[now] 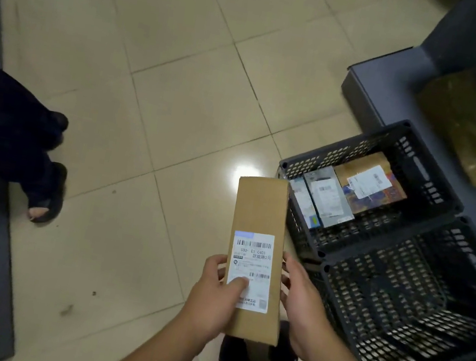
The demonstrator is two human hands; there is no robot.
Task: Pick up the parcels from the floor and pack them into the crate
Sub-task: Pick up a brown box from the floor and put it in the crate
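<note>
Hands gripped a long brown cardboard parcel (256,247) above the tiled floor, left hand (217,297) thumb on its white label, right hand (301,309) clasping its edge, beside the black perforated plastic crate (423,168) holding parcels.

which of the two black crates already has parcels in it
The far crate, beside the grey shelf: three labelled parcels lie on its floor. The near crate, beside the right hand, shows only bare mesh.
</note>
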